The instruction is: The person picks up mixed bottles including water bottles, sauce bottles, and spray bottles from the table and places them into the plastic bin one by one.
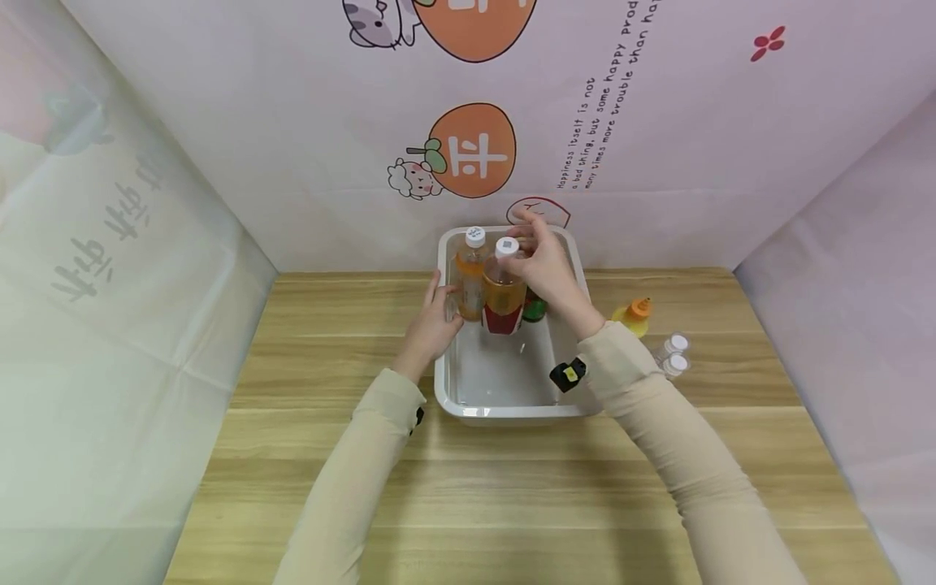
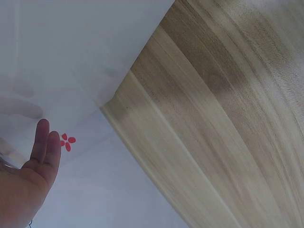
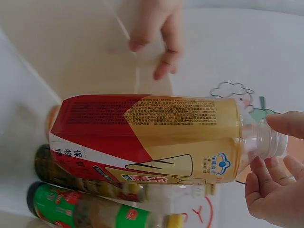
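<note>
My right hand [image 1: 543, 262] pinches a drink bottle [image 1: 503, 302] at its neck, just under the white cap. In the right wrist view the bottle [image 3: 142, 137] has a red and yellow label, and the thumb and fingers of the hand [image 3: 280, 166] close round the neck. The bottle stands over a white plastic basin [image 1: 504, 412]. Beside it in the basin is an orange-labelled bottle [image 1: 470, 284] with a white cap. My left hand [image 1: 433, 321] is at the basin's left rim, next to that bottle; its fingers [image 2: 40, 142] show straight in the left wrist view.
Behind the held bottle lie a dark bottle [image 3: 85, 178] and a green-labelled bottle [image 3: 95, 206] with a yellow cap. Right of the basin stand a yellow squeeze bottle [image 1: 633, 317] with an orange top and small white-capped containers [image 1: 675, 356]. A printed cloth wall [image 1: 329, 162] rises behind the wooden table [image 1: 314, 366].
</note>
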Tool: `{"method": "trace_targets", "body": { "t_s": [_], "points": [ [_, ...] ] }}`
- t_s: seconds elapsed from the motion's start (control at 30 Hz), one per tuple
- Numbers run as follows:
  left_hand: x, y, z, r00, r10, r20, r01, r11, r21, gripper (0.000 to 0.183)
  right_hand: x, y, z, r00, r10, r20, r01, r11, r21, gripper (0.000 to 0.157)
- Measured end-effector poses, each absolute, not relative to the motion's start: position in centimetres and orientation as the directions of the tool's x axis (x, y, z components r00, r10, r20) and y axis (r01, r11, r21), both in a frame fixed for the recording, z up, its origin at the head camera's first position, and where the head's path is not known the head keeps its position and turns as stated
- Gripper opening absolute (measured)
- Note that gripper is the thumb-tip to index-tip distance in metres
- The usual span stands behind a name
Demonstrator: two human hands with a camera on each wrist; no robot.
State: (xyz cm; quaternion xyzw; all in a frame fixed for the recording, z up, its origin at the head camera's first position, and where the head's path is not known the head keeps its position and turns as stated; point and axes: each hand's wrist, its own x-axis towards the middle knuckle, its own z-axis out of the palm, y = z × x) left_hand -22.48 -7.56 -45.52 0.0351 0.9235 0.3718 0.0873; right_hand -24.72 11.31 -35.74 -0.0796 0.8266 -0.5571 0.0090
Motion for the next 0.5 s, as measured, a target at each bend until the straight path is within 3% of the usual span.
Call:
{"method": "trace_targets", "body": {
  "t_s": [0.5],
  "points": [
    [-22.5,-7.6,-45.5,-0.981,0.131,-0.143,-0.004,0.724,0.689,0.054,-25.4,9.1,-39.3,-0.982,-0.188,0.011,-0.1,0.472,-0.876,0.071]
  ]
}}
